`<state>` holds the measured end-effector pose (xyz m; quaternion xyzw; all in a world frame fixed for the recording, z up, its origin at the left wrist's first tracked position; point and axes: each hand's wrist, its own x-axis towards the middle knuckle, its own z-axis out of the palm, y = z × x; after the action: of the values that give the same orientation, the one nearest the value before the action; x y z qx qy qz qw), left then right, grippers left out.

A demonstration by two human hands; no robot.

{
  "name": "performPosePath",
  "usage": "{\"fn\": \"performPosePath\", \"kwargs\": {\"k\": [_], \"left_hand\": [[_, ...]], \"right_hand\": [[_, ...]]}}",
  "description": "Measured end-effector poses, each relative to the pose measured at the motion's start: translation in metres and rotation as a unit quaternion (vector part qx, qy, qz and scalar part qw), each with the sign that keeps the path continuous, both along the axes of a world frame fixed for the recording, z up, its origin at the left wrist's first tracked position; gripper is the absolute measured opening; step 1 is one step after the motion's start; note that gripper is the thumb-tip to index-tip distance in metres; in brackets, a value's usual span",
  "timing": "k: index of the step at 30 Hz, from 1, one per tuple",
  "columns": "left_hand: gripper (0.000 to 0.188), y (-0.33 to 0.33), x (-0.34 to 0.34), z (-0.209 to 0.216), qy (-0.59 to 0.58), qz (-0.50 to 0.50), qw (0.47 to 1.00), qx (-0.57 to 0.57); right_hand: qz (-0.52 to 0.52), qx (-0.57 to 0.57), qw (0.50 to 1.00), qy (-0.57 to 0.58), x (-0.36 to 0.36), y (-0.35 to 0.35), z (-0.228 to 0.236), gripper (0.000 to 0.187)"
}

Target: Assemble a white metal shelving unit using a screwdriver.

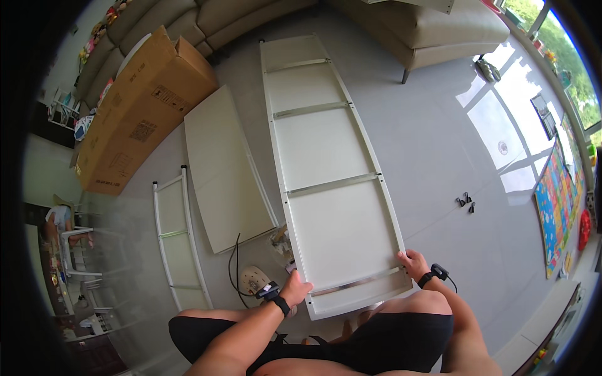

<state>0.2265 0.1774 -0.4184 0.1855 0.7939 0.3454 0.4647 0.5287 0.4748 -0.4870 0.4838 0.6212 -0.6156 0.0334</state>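
A long white framed panel (343, 244) with metal crossbars lies lengthwise before me, its near end between my knees. My left hand (296, 290) is closed around its left rail near that end, thumb on top. On the opposite rail, my right hand (412, 264) grips the edge, its fingers partly hidden below. Left of the panel are a flat beige board (229, 169) and a smaller white ladder-like frame (172, 233) with dark end caps. By my left hand, a clear plastic bag (280, 244) shows partly behind the panel.
A big cardboard box (141, 119) stands at the far left, before a sofa (238, 25). Small black parts (466, 202) lie on the floor to the right, short of a colourful play mat (555, 207). A beige clog (253, 279) and a black cable (234, 266) are near my left knee.
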Motion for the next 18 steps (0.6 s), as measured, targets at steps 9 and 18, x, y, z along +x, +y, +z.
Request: {"fn": "performPosePath", "kwargs": {"k": [9, 18], "left_hand": [[0.046, 0.005, -0.109, 0.052, -0.075, -0.034, 0.997, -0.005], [0.041, -0.018, -0.167, 0.129, -0.201, -0.002, 0.979, -0.033]], "right_hand": [[0.15, -0.183, 0.972, 0.012, -0.068, 0.038, 0.119, 0.054], [0.174, -0.251, 0.952, -0.014, -0.101, -0.011, 0.181, 0.053]]}}
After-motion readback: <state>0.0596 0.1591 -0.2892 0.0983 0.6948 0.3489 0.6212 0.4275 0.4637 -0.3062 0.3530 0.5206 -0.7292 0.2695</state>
